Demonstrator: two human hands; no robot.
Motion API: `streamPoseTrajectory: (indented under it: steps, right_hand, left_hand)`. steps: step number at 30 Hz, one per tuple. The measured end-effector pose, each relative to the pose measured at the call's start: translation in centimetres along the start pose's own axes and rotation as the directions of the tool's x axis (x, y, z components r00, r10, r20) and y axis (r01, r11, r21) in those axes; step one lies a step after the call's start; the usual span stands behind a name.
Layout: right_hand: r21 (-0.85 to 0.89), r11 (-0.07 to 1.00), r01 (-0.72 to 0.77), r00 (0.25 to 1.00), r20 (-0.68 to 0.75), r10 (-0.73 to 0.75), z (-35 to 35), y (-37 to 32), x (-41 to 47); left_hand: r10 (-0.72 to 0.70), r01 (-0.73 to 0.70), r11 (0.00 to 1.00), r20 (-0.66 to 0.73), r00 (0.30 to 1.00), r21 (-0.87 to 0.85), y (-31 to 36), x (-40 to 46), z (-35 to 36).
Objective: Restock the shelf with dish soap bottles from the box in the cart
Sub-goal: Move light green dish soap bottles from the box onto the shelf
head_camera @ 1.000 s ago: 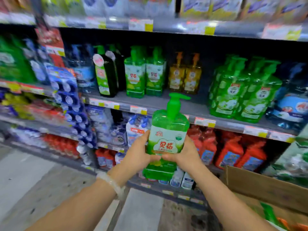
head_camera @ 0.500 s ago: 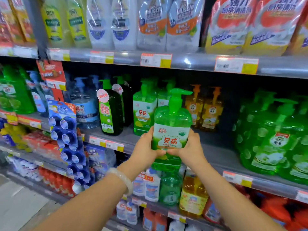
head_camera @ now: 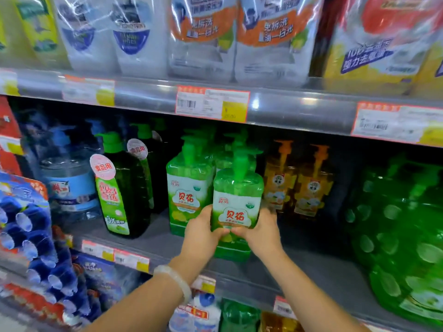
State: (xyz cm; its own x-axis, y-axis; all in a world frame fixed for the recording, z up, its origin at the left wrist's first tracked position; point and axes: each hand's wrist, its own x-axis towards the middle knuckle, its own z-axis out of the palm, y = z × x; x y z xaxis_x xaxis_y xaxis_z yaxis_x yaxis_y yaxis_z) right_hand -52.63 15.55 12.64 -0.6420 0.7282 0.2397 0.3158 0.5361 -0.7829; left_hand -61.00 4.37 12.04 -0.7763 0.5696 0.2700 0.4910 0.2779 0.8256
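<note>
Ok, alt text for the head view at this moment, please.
Both hands, left hand and right hand, grip a green pump dish soap bottle upright over the grey shelf, beside a matching bottle and in front of orange bottles.

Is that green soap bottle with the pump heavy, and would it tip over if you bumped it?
Probably fairly heavy: the green soap bottle looks full, and both the left hand and right hand grip it low. Its wide, flat-sided body should stand steady on the shelf, though the tall pump may make it a little top-heavy. The smooth plastic might be slippery.
</note>
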Motion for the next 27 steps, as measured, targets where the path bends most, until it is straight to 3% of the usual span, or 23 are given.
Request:
streamPoseTrajectory:
  steps: [7, 12, 27]
  right_hand:
    - [-0.075, 0.997, 0.033, 0.999, 0.021, -0.032, 0.4, 0.1, 0.2]
    - [-0.068, 0.997, -0.032, 0.999, 0.000, 0.032, 1.2, 0.3, -0.6]
    - [-0.005, 0.995, -0.099, 0.995, -0.028, 0.098, 3.3, -0.7, 0.0]
  left_hand:
    - [0.020, -0.006, 0.979, -0.070, 0.997, 0.205, -1.0, 0.7, -0.2]
    - [0.035, -0.032, 0.970, -0.008, 0.999, 0.242, -1.6, 0.5, -0.4]
    - [-0.104, 0.083, 0.949, 0.054, 0.993, 0.303, -3.3, 1.1, -0.6]
